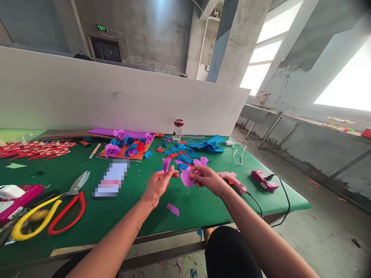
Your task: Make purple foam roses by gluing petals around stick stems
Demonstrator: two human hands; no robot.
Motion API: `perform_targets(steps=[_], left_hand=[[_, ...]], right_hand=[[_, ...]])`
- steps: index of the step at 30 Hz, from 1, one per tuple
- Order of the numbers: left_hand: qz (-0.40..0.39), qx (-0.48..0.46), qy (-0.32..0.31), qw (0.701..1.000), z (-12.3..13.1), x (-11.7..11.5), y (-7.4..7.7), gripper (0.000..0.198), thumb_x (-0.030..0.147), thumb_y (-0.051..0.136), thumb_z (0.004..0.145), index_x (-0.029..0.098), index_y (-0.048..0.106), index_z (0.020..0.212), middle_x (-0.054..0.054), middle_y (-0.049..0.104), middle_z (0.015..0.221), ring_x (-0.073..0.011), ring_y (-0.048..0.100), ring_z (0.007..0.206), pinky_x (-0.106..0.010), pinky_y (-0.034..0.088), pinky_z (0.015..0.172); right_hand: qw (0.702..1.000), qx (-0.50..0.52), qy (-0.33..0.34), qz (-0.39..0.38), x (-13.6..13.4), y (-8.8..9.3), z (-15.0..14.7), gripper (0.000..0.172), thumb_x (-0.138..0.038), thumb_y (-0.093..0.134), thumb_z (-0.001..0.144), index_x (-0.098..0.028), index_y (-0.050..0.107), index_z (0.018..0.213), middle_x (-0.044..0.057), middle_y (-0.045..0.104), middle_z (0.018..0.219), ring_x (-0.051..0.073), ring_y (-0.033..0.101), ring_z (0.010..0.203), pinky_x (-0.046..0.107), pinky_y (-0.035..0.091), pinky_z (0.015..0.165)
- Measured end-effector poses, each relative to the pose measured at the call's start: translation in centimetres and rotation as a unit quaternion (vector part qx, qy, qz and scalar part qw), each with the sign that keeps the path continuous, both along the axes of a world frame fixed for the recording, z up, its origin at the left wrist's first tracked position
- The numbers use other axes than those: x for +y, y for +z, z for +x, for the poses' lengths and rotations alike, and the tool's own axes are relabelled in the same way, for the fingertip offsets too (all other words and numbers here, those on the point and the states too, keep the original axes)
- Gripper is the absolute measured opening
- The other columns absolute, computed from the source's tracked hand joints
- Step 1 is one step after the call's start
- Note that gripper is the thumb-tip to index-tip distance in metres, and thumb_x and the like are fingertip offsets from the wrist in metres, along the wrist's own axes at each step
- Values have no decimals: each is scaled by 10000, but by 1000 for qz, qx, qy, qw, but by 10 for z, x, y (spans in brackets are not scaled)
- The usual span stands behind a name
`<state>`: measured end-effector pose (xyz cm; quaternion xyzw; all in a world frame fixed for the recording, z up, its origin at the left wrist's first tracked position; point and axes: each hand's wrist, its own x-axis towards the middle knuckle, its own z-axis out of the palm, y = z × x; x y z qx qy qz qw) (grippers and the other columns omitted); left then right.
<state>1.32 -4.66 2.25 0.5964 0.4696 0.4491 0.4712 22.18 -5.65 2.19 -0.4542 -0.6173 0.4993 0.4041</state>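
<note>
Far left and nearer than the glass jar [177,133] lie red-and-yellow-handled scissors [74,190]. Well behind the jar, left, a green sign [101,27] reads "EXIT"; a white board [124,100] blocks the wall's lower part. Left of the jar are a card [111,179], its print blurred, and paper flowers [127,146]. In front of the jar, the left hand [159,183] pinches a curled purple piece [166,164]; just right, the right hand [205,177] pinches a flat purple petal [186,179]. Farther right: a pink glue gun [236,182], then a magenta block [264,180], label illegible.
</note>
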Motion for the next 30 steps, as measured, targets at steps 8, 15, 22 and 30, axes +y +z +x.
perform_targets(steps=[8,15,22,30], left_hand=[[-1,42,-118,992,13,-7,-15,339,494,697,677,161,672,734,-27,679,702,-174,618,680,-278,479,676],[76,102,10,992,-24,6,-6,354,502,569,780,180,686,867,-20,667,656,-196,624,708,-280,466,676],[78,123,38,989,-33,15,-4,311,469,548,784,195,692,797,-13,662,635,-175,599,637,-249,430,586],[77,136,23,987,-32,16,-12,289,444,537,803,196,656,713,8,636,604,-139,542,529,-234,380,511]], right_hand=[[993,-111,-27,-2,-18,-24,-5,170,-365,595,814,-201,552,804,-67,526,483,96,470,431,202,332,473],[867,-463,-164,81,56,-14,35,80,-158,619,763,-187,683,802,59,705,814,193,638,776,234,404,610],[848,-498,-153,96,139,-22,10,235,-205,651,766,-225,706,994,62,718,988,212,644,936,248,448,730],[875,-453,-167,45,182,-5,29,128,-150,690,719,-155,741,836,38,720,691,179,683,663,219,495,605]])
